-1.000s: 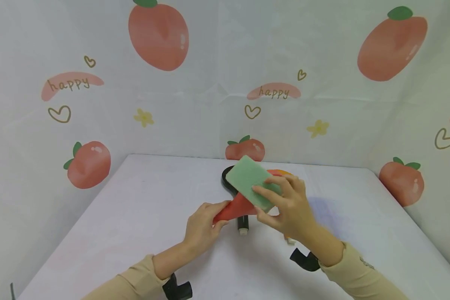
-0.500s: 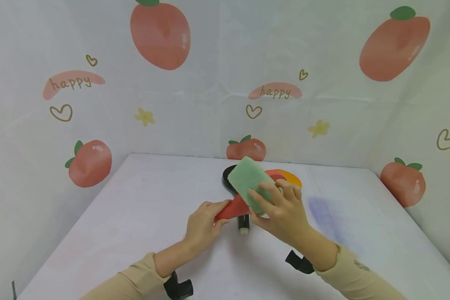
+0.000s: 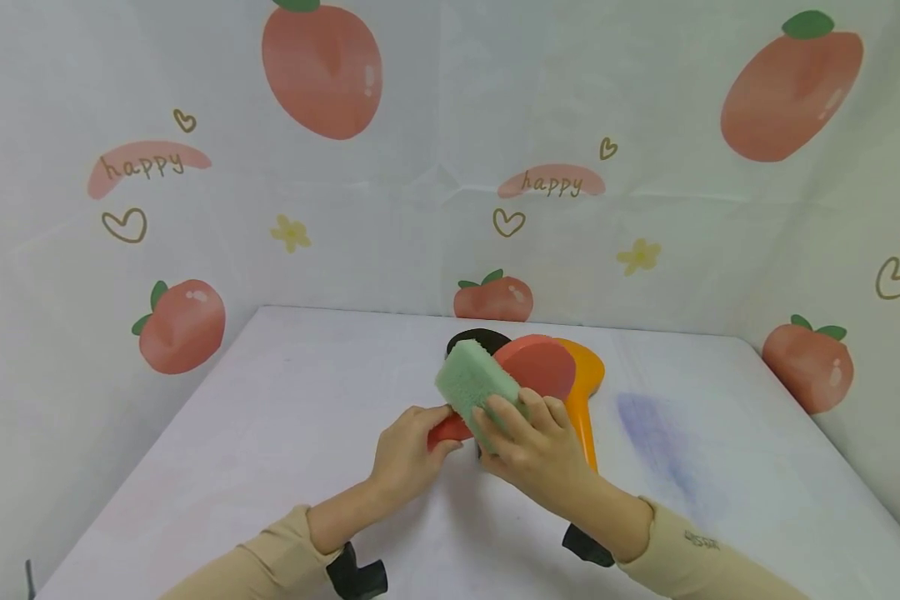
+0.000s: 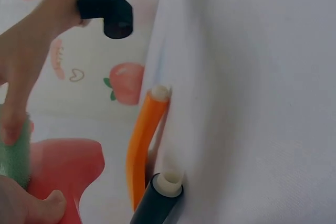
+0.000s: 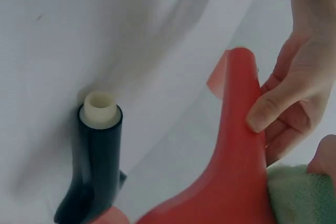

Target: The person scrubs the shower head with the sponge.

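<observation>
A red paddle-shaped object (image 3: 537, 365) is tilted in the air, its narrow end pinched between the thumb and fingers of my left hand (image 3: 408, 450). My right hand (image 3: 536, 450) grips a green sponge (image 3: 474, 383) against the red handle, covering part of it. In the right wrist view the red handle (image 5: 241, 124) runs down beside the left hand (image 5: 302, 82), with the sponge (image 5: 299, 195) at its lower right edge. The left wrist view has the sponge (image 4: 17, 153) beside the red surface (image 4: 65, 163).
Behind the red object lie a black object (image 3: 480, 337) and an orange one (image 3: 588, 367) on the white table (image 3: 307, 375). Their handle ends, black (image 4: 157, 203) and orange (image 4: 142, 145), appear in the left wrist view. A bluish smudge (image 3: 656, 433) marks the table at right.
My right hand has moved the sponge left and down along the red object toward my left hand, exposing its round end and more of the orange object. The left hand has barely moved.
</observation>
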`<state>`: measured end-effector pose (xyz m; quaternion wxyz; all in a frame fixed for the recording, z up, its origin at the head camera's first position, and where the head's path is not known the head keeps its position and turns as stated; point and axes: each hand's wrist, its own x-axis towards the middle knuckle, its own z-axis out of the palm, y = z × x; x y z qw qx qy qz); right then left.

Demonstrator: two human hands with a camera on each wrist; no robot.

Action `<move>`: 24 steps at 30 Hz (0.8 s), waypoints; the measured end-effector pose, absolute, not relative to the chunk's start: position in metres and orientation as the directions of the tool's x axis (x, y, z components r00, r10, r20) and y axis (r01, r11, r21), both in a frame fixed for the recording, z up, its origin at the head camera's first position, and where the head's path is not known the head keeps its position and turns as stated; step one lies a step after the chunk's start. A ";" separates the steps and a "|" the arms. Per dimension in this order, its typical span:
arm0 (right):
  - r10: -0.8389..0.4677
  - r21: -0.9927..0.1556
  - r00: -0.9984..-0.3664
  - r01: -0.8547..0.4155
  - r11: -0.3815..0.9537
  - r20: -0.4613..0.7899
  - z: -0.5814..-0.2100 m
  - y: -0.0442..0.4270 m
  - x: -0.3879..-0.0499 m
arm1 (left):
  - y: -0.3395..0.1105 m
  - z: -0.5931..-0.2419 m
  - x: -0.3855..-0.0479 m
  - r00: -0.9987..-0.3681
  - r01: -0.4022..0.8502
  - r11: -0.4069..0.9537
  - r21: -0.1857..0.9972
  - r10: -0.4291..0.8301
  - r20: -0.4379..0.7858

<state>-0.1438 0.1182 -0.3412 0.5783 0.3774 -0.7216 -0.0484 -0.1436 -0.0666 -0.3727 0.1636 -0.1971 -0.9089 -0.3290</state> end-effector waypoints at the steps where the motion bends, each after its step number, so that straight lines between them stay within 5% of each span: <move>1: -0.598 0.505 -0.040 -0.493 0.709 0.800 -0.341 0.119 -0.144 | -0.067 -0.373 -0.144 -0.878 0.459 0.684 0.568 0.249 0.410; 10: -0.559 0.400 -0.094 -0.603 0.690 0.824 -0.347 0.132 -0.148 | -0.071 -0.375 -0.149 -0.916 0.374 0.317 0.872 0.272 0.294; 24: -0.299 0.033 -0.252 -0.711 0.702 0.920 -0.359 0.159 -0.161 | -0.077 -0.374 -0.151 -0.946 0.071 0.028 0.997 0.320 0.058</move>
